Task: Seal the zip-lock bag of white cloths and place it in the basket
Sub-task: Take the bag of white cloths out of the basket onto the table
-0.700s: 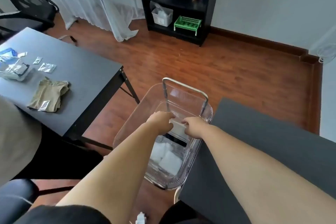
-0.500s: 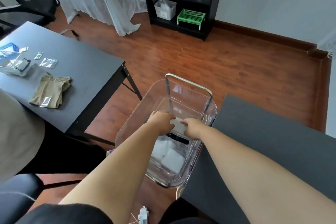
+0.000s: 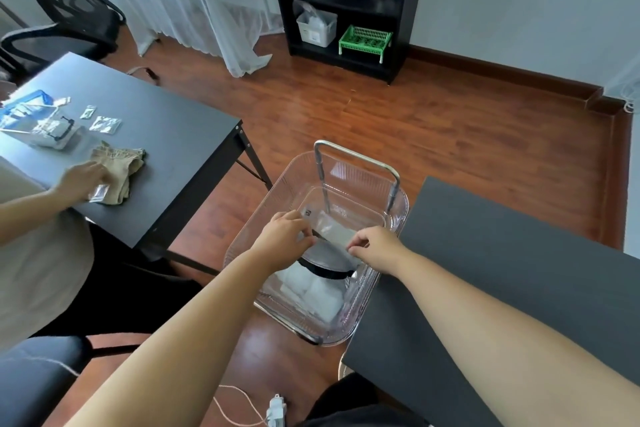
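Pinching one zip-lock bag point(image 3: 330, 236) by its top edge with two hands, left hand point(image 3: 284, 234) and right hand point(image 3: 375, 246), bag sitting down inside one clear basket point(image 3: 398, 218), white cloths point(image 3: 311, 291) inside it, count unclear.

1. Zip-lock bag point(image 3: 332, 234): clear plastic, top strip pinched between the left hand point(image 3: 284, 236) fingers and the right hand point(image 3: 375, 248) fingers; body hangs below them, mouth gaping, dark edge curved.
2. White cloths point(image 3: 311, 291): folded squares, low in the bag, beneath both sets of fingertips.
3. Basket point(image 3: 398, 215): clear ribbed plastic, metal handle upright beyond the fingers; the bag sits inside it.
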`<act>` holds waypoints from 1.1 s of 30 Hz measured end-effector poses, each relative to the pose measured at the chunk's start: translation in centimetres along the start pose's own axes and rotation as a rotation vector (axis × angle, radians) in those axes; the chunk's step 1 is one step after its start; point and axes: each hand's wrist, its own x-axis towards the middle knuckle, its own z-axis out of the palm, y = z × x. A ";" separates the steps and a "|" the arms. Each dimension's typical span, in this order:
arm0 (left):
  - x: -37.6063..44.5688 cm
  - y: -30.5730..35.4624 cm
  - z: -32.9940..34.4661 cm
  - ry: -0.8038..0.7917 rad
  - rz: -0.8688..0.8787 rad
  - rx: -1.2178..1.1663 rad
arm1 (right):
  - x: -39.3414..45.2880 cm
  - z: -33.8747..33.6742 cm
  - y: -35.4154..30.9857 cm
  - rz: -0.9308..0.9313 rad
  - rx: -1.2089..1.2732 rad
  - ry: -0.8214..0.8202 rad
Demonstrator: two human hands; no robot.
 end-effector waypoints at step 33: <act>-4.3 34.4 1.5 0.368 0.664 -0.188 | -27.1 -13.1 14.3 0.388 0.925 0.696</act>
